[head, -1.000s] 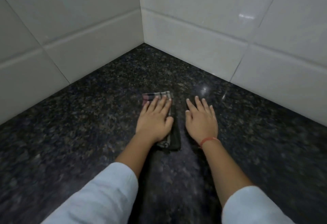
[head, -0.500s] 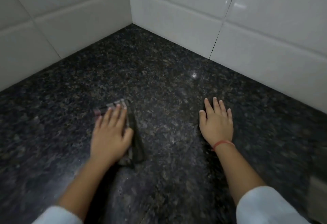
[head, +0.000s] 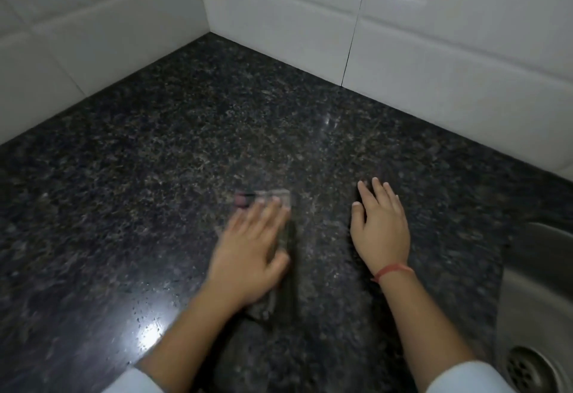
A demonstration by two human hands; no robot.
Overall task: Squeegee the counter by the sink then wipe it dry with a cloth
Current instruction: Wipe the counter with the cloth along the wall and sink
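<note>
Two bare hands lie on the dark speckled counter [head: 155,175]: the left hand [head: 251,253], smeared by motion blur, presses palm-down with fingers extended on a folded checked cloth [head: 280,203], most of which is hidden beneath it, so only a blurred far edge and a dark strip along its right side show. The right hand [head: 381,225], wearing a red thread [head: 392,271] at the wrist, rests flat and empty, fingers slightly spread, near the cloth but apart from it. At the right border, the steel sink [head: 533,299] and its drain [head: 530,368] are cut off; white wall tiles [head: 310,14] meet in the far corner.
</note>
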